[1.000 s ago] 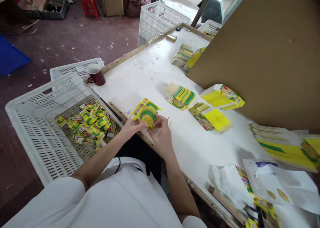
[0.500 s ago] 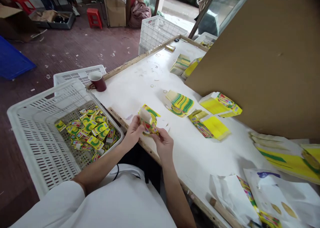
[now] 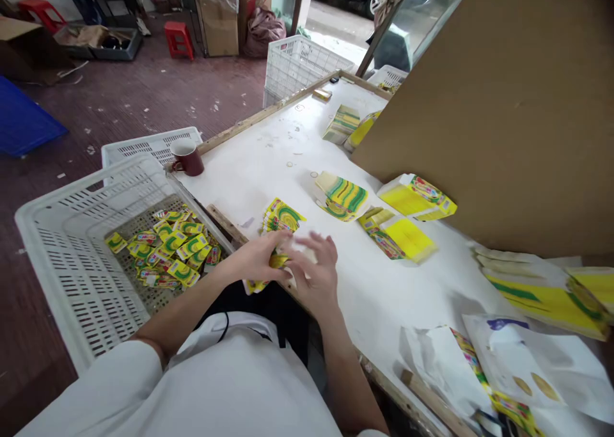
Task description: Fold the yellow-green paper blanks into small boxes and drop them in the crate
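Observation:
My left hand [image 3: 256, 258] and my right hand [image 3: 314, 274] meet at the near edge of the white table [image 3: 268, 149]. Between them is a small yellow and green printed carton [image 3: 275, 262], partly hidden by the fingers; its lower end sticks out over the table edge. My left hand's fingers are closed on it. My right hand's fingers are blurred by motion, spread above the carton. A flat yellow and green carton blank [image 3: 282, 216] lies on the table just beyond the hands.
A white plastic crate [image 3: 71, 245] at my left holds several folded yellow cartons [image 3: 167, 248]. A dark red mug [image 3: 188, 158] stands at the table corner. Stacks of flat carton blanks [image 3: 343, 195] and yellow bundles [image 3: 407, 235] lie further right. A brown cardboard sheet [image 3: 503, 104] leans at right.
The carton has come down from upright in front of me to low at the table edge. Both hands dropped with it, and the right hand now moves over it.

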Demonstrator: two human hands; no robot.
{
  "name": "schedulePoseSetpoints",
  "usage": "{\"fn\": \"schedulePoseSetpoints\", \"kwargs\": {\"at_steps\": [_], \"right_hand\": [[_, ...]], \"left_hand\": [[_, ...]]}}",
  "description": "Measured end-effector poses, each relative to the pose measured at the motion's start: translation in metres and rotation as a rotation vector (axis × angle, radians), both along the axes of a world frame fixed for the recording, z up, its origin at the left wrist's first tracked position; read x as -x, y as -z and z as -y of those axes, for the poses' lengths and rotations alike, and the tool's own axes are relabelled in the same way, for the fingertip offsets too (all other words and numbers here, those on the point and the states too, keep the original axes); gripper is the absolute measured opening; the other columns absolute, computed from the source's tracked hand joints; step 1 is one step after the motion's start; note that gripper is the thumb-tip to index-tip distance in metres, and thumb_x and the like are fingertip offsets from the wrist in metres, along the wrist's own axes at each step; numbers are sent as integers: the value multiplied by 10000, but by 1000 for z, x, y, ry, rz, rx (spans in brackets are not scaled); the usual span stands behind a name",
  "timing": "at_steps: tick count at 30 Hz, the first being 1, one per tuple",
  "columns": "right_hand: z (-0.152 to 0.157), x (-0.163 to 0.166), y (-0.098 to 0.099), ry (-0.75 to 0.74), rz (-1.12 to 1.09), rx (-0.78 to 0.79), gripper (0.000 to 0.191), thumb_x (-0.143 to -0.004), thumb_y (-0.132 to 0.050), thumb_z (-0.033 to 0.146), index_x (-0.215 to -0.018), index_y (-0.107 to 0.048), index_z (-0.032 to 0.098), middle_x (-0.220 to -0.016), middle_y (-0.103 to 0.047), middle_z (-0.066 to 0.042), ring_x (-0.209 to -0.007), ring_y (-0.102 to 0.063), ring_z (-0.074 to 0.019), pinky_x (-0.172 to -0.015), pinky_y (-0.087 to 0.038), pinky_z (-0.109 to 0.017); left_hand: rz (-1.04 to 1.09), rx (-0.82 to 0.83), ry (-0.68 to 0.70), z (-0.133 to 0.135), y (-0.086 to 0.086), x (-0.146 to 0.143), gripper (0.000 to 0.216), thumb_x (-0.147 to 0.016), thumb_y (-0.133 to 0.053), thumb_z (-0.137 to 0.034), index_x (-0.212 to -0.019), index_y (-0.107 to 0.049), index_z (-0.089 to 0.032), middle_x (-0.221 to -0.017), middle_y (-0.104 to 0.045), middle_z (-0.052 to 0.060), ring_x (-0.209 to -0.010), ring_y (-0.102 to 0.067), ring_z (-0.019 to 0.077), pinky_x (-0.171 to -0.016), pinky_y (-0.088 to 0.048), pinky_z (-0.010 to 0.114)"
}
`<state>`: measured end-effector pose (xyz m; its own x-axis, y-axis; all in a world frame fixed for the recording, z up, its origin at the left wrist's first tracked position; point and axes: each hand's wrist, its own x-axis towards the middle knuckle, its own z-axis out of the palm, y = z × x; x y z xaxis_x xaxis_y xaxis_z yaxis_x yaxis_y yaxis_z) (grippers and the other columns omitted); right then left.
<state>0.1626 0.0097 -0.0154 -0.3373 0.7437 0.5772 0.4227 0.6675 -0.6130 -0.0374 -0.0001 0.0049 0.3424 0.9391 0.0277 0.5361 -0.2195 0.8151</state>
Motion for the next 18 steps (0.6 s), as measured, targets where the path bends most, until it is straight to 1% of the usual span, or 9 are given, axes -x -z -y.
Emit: {"fn": "schedulePoseSetpoints", "kwargs": {"at_steps": [2, 3, 4, 6, 8, 10, 12, 14, 18], "right_hand": [[2, 5, 3, 97, -174, 152, 657, -847, -701, 338, -1456, -456, 343, -1492, -495, -79, -1433, -397, -303, -1183, -306, -582], [2, 8, 6, 99, -258, 271, 740, -851, -693, 384, -1511, -368, 302, -1554, -425, -104, -1457, -370, -302, -1175, -337, -566], [1, 11, 10, 64, -330, 404, 749, -870, -663, 426, -1527, -335, 276, -1566, -416, -116, -1449, -394, -291, -1159, -378, -541], [-3, 17, 19, -83, -428, 670, 650, -920, -555, 517, -1494, -398, 256, -1497, -518, -114, -1353, -528, -267, -1096, -473, -498], [-7, 22, 24, -237, -505, 853, 667, -918, -465, 637, -1459, -458, 246, -1404, -608, -120, -1229, -635, -271, -1005, -553, -486], [-10, 24, 26, -338, -581, 927, 764, -862, -466, 735, -1442, -485, 238, -1358, -640, -134, -1182, -663, -295, -955, -583, -497], [-11, 26, 26, -348, -636, 941, 777, -831, -501, 753, -1405, -531, 229, -1312, -668, -139, -1186, -659, -307, -958, -582, -499], [-10, 28, 26, -323, -652, 969, 692, -854, -520, 707, -1350, -581, 229, -1232, -710, -123, -1144, -682, -295, -936, -593, -476], [-6, 33, 32, -316, -648, 1047, 521, -908, -541, 595, -1290, -616, 248, -1092, -761, -69, -1003, -736, -244, -841, -625, -390]], "left_hand": [[-21, -31, -54, 2, 9, -10, 732, -703, -754, -278, -1356, -431, -211, -1324, -595, 127, -1139, -641, 288, -978, -519, 455], [-28, -62, -79, 3, 13, -15, 736, -703, -742, -260, -1360, -412, -219, -1316, -593, 121, -1095, -656, 275, -942, -535, 441], [-36, -98, -93, 4, 16, -18, 745, -698, -735, -242, -1361, -395, -225, -1310, -590, 119, -1062, -666, 269, -911, -546, 431], [-35, -172, -97, 6, 20, -22, 733, -691, -722, -207, -1339, -380, -224, -1305, -581, 124, -1055, -669, 270, -883, -553, 420], [-14, -215, -107, 6, 21, -23, 676, -701, -709, -203, -1289, -377, -222, -1308, -572, 131, -1089, -658, 271, -880, -551, 407], [4, -201, -135, 4, 20, -23, 595, -715, -699, -229, -1217, -380, -225, -1251, -595, 121, -1064, -664, 256, -856, -550, 390], [7, -157, -161, 2, 18, -22, 530, -710, -688, -239, -1146, -386, -233, -1183, -616, 100, -993, -672, 236, -827, -547, 383], [-18, -134, -152, -1, 17, -22, 482, -686, -678, -219, -1076, -395, -238, -1155, -613, 92, -960, -664, 237, -822, -543, 398], [-112, -146, -65, -3, 14, -26, 436, -672, -651, -162, -1018, -392, -221, -1106, -591, 123, -1010, -630, 291, -860, -534, 444]]}}
